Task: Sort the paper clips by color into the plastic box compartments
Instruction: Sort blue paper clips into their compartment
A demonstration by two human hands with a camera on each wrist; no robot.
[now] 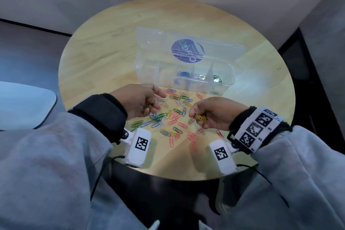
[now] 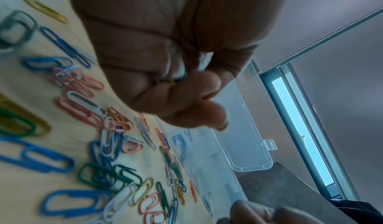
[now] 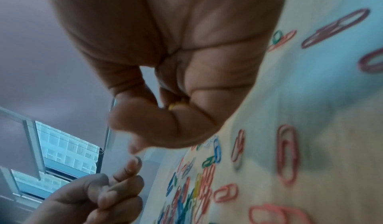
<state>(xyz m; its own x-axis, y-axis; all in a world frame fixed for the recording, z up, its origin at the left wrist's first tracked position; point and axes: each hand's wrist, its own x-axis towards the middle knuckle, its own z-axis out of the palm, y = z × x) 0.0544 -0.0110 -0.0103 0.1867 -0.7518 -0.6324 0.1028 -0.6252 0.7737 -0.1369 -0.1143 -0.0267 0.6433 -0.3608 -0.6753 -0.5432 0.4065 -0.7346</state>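
No legible text anywhere. Round purple sticker (image 1: 187, 50) on the plastic box lid (image 1: 155, 43) carries a green-and-white logo, lettering too blurred to read. Wrist camera housings (image 1: 141, 144) and the right wristband (image 1: 258, 127) carry black-and-white square fiducial markers, patterns only; tiny digits beside them unreadable.

Dim, bluish daylight; wide-angle edge warping; wrist views motion-blurred, near paper clips (image 2: 56, 160) soft.
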